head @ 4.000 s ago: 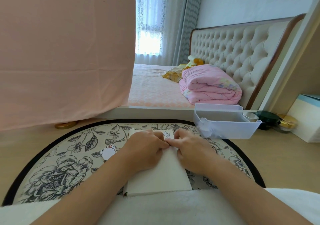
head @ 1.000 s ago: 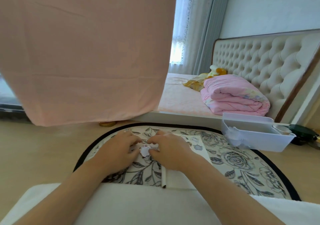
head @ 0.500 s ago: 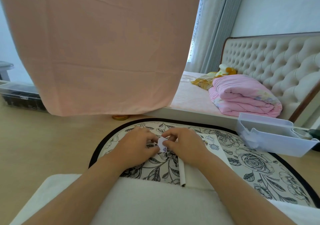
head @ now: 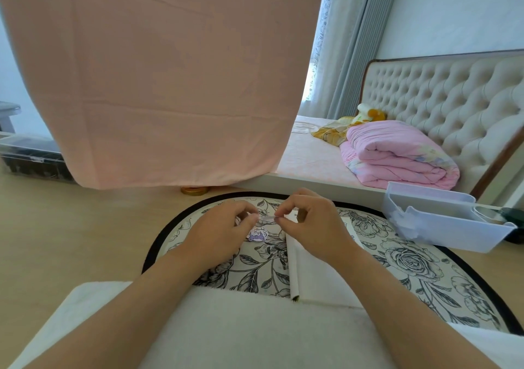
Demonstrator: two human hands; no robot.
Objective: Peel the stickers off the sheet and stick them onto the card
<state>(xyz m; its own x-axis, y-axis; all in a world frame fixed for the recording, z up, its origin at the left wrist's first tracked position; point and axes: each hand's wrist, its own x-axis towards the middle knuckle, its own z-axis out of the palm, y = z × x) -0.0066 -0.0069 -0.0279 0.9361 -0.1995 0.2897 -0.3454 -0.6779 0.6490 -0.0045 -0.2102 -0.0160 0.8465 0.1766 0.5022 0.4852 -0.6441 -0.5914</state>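
I read the left hand [head: 224, 227] and right hand [head: 309, 224] as each pinching an end of a small clear sticker piece [head: 266, 220], its long axis running hand to hand. It hangs just left of the white card [head: 320, 278], nearer the right hand; a purple sticker [head: 257, 234] lies left of the card.

The person's left forearm [head: 141, 292] and right forearm [head: 397, 289] are bare along the whole length that shows, with the upper arms out of frame. The left hand [head: 224, 232] and the right hand [head: 314, 227] are bare as well, and the nails that can be seen are short and plain. A soft, matte, off-white fabric [head: 226, 329] lies across the lap and spreads towards both lower corners; whether it is a garment or a loose cover cannot be told.
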